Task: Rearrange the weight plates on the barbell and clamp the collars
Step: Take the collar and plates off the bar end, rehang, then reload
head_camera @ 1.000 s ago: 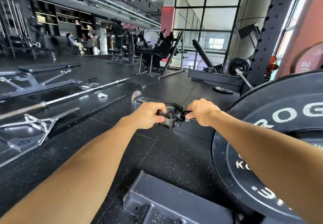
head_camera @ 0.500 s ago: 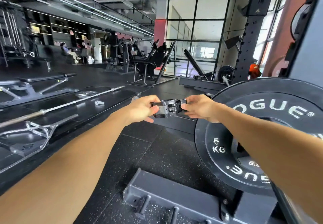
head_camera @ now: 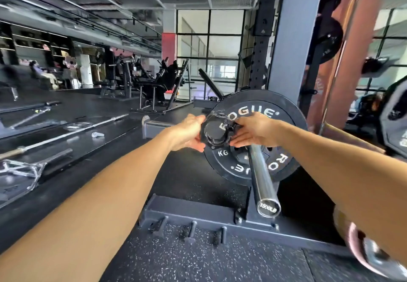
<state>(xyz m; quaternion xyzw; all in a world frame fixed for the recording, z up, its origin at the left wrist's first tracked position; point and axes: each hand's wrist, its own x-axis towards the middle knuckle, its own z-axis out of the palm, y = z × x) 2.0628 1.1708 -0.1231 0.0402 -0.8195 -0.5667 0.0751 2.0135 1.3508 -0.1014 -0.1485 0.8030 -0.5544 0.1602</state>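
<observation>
A black clamp collar is held up between both hands, in front of a black Rogue weight plate loaded on the barbell. My left hand grips the collar's left side. My right hand holds its right side, fingers extended along it. The steel barbell sleeve sticks out from the plate toward me, its end cap low in the frame. The collar is up and to the left of the sleeve, not on it. Whether the collar's lever is open is hidden.
A grey rack upright rises behind the plate, with its base and storage pegs on the rubber floor. Loose barbells and a trap bar lie on the left. Another plate hangs at the right edge.
Both hands have carried the collar to the right and up, from open floor space to in front of the plate. The collar now faces me flat. The barbell sleeve has come into view.
</observation>
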